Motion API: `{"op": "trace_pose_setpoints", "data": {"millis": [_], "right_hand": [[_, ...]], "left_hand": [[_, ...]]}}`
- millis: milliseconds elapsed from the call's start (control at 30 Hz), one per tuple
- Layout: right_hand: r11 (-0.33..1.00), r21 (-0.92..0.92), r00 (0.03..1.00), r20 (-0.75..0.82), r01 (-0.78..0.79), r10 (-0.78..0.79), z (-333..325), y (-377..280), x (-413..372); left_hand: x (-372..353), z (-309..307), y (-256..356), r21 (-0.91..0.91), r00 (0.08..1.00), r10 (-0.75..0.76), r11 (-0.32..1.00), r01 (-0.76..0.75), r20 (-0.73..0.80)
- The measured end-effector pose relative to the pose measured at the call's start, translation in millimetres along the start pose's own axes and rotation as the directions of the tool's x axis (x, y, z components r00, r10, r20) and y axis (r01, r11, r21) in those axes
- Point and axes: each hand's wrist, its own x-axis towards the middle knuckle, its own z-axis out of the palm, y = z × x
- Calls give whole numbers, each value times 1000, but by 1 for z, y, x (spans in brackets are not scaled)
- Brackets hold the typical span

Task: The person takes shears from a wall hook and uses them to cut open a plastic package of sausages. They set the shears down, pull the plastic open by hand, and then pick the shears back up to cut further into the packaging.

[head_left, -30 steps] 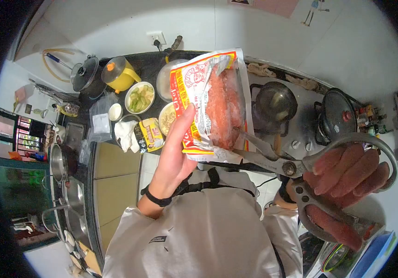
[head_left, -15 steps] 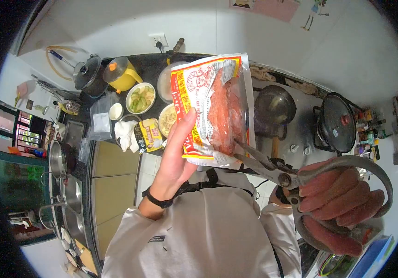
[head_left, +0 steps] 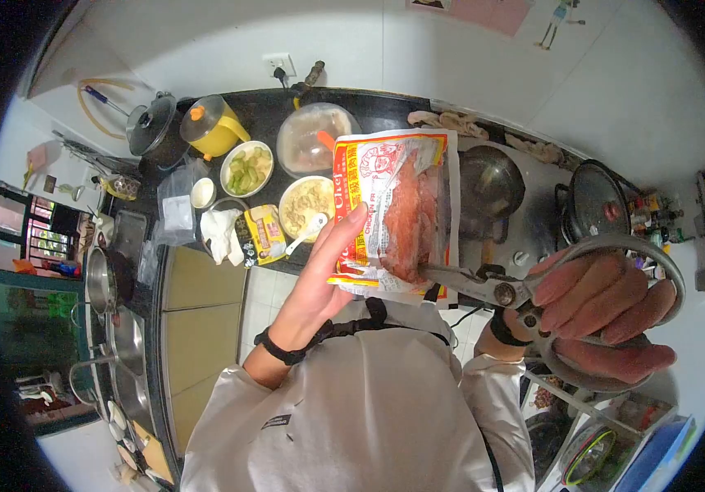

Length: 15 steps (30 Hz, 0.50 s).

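Observation:
My left hand (head_left: 332, 258) grips a red, yellow and white plastic packet of chicken franks (head_left: 410, 221) by its left side, thumb across the front. Reddish sausages show through its clear window. In my right hand (head_left: 606, 299) are large metal kitchen scissors (head_left: 506, 293), fingers wrapped through the handle loops. The blades lie at the packet's lower right edge, one overlapping the front of the window. The packet is held up in front of my body, above the counter front.
Behind stand a bowl of cut green vegetables (head_left: 248, 170), a bowl of pale food with a white spoon (head_left: 307, 215), a covered bowl (head_left: 311, 135) and a yellow jug (head_left: 214, 127). A wok (head_left: 490, 182) and a lidded pan (head_left: 597, 215) sit on the stove at right.
The packet has moved down and slightly right, uncovering more of the bowls behind. The scissor handles have come closer together, and the blades have closed at the packet's edge.

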Motion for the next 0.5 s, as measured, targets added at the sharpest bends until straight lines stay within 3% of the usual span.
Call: {"op": "trace_pose_setpoints", "data": {"millis": [167,233,300,367,500], "right_hand": [[999,-31,990,-140,-8,3,-2,-3,-1],[989,-120,987,-130,82,-98,-18,-4,1],[989,-116,987,-121,88,-102,-24,-6,1],[999,-1,981,-188,46,-46,-25,-9,-2],[997,34,975,-213,68,-59,-5,3,0]], "left_hand": [[-1,-6,-2,-73,999,-36,997,38,24],[3,-16,-5,-190,998,-38,981,29,-42],[2,-15,-7,-170,995,-17,985,1,-94],[3,-16,-6,-200,999,-14,980,4,-46],[2,-18,-4,-119,998,28,992,-33,-47]]}}
